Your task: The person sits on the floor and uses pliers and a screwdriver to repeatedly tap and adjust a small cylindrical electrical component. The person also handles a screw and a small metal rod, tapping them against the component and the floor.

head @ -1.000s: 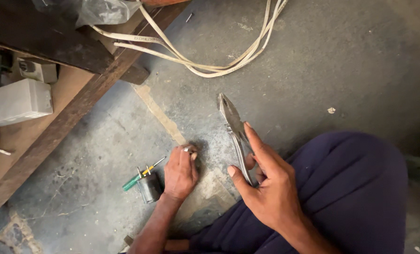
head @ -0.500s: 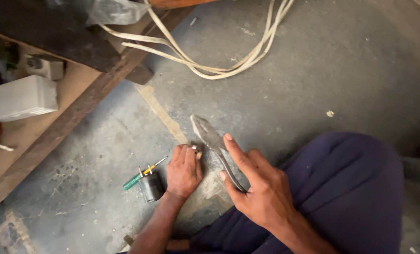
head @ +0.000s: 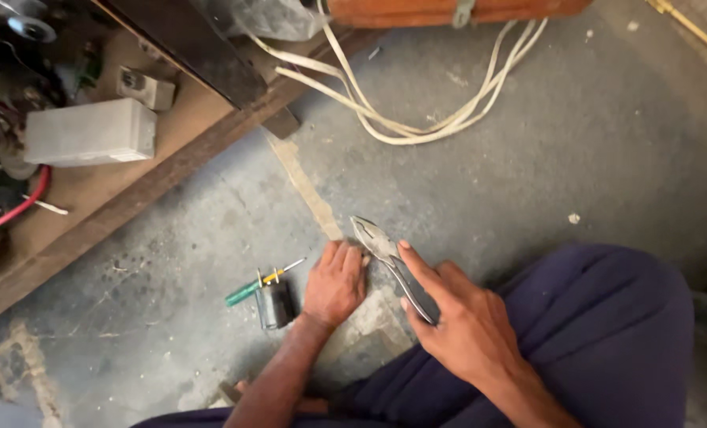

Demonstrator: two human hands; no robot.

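Observation:
My right hand (head: 460,321) grips metal pliers (head: 386,255) by the handles, jaws pointing up-left and low over the grey concrete floor (head: 527,158). The jaws reach my left hand (head: 336,284), which rests knuckles up on the floor with its fingers curled over something small that I cannot make out. Just left of that hand lie a green-handled screwdriver (head: 254,287) and a small dark cylindrical part (head: 273,305). My leg in dark blue trousers (head: 575,341) fills the lower right.
A wooden board (head: 131,190) at the left carries a pale rectangular box (head: 92,132), a red wire (head: 20,204) and dark parts. A looped cream flat cable (head: 417,111) lies on the floor at the top, below a brown wooden piece (head: 448,9).
My right hand has swung the pliers down and left, from upright in the air to the fingers of my left hand. The left hand has stayed on the floor.

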